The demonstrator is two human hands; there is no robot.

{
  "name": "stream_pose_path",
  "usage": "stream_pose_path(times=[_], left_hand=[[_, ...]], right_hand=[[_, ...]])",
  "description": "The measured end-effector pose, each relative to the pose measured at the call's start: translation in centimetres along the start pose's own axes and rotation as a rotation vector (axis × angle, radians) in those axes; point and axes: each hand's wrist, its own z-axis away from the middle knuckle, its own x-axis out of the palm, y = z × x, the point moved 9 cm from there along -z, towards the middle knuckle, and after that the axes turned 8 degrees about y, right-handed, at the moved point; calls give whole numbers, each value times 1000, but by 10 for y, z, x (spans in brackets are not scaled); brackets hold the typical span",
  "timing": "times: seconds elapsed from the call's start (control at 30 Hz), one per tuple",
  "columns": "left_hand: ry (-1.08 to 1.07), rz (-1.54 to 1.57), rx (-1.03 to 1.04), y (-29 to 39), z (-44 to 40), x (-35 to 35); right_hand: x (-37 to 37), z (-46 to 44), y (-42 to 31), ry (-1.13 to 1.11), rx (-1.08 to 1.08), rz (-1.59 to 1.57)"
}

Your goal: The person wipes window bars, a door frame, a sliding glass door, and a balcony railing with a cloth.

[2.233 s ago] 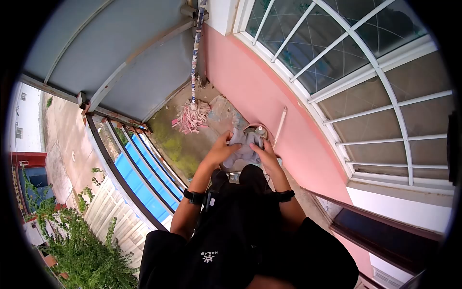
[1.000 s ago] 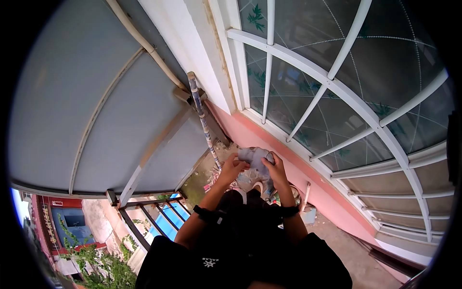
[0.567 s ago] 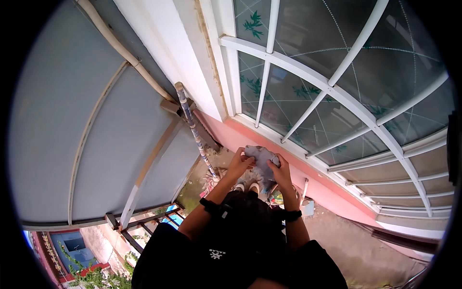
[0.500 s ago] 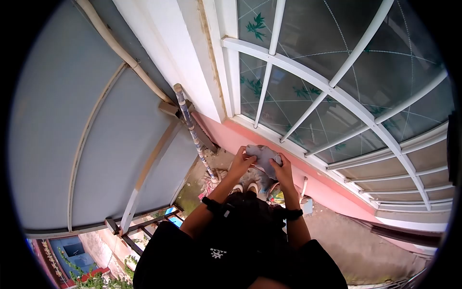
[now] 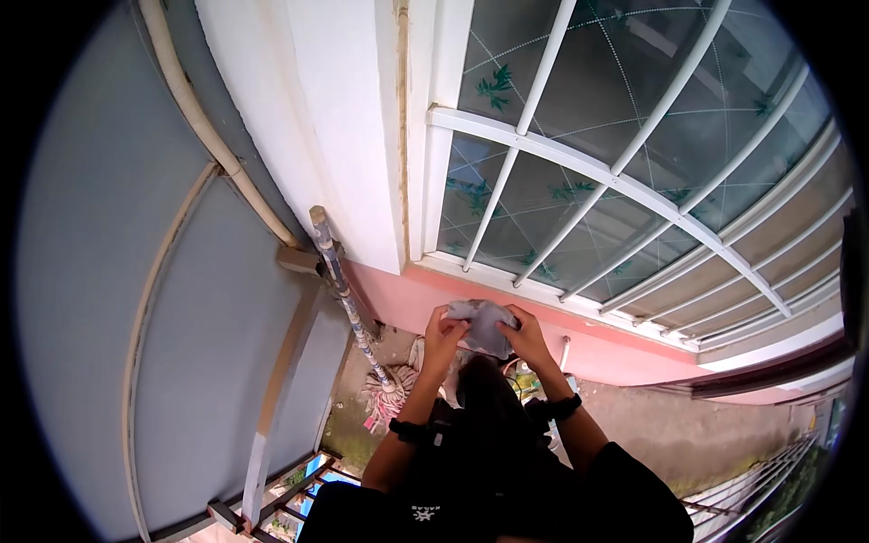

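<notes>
A crumpled grey cloth is held up between my two hands, in front of the pink lower wall. My left hand grips its left edge between thumb and fingers. On the other side, my right hand pinches the right edge. The cloth hangs a little between them and looks damp in places. To the left, a mop with pinkish-white strands rests head-down on the ground, its patterned handle leaning up by the wall corner.
A barred window fills the upper right, above the pink wall. Grey panels with a metal frame stand at the left. A white pipe rises from the concrete ground. Railings show at the lower right.
My hands have lifted the cloth from low near the ground to in front of the wall. The view has swung up and turned, showing more window and white wall.
</notes>
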Motion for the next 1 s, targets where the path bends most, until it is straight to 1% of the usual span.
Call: stream_pose_path(times=[0.07,0.13,0.17,0.2,0.27,0.3,0.37,0.4,0.47,0.53,0.6,0.63,0.7,0.73,0.8,0.83,0.87,0.93,0.97,1.0], left_hand=[[-42,5,-4,5,-5,-2],[-101,-99,-1,15,-10,6],[-68,-52,11,17,-10,4],[-53,2,48,19,-17,7],[-19,37,99,29,-22,10],[-41,31,125,36,-25,16],[-86,41,183,49,-29,26],[-107,57,216,56,-31,32],[-165,44,280,72,-29,45],[-211,27,333,94,-29,61],[-261,3,459,123,-19,80],[-272,8,470,137,-15,87],[-284,-174,685,183,3,108],[-284,-172,690,197,7,114],[-285,-256,937,238,24,129],[-294,-286,1005,253,30,137],[-294,-283,1011,267,35,143],[-254,-447,1226,298,56,158],[-205,-513,1361,309,59,165],[-202,-515,1363,324,63,172]], right_hand=[[1,-4,-14,14,-146,100],[3,-7,-16,8,-135,66],[4,-11,-21,-7,-128,31],[0,-10,-34,22,-178,89],[-8,-17,-28,120,-235,142],[-13,-19,-36,125,-227,146],[-26,-18,-67,180,-340,156],[-33,-20,-75,194,-431,122],[-44,-28,-84,225,-477,172],[-53,-30,-119,254,-498,209],[-63,-28,-152,283,-498,246],[-68,-28,-172,293,-519,224],[-73,-24,-216,289,-594,206],[-76,-27,-231,288,-599,207],[-75,-31,-263,192,-680,113],[-76,-30,-279,192,-686,114],[-75,-28,-297,174,-693,151],[-75,-29,-331,156,-706,190],[-77,-29,-350,161,-750,140],[-79,-29,-369,165,-792,88]])
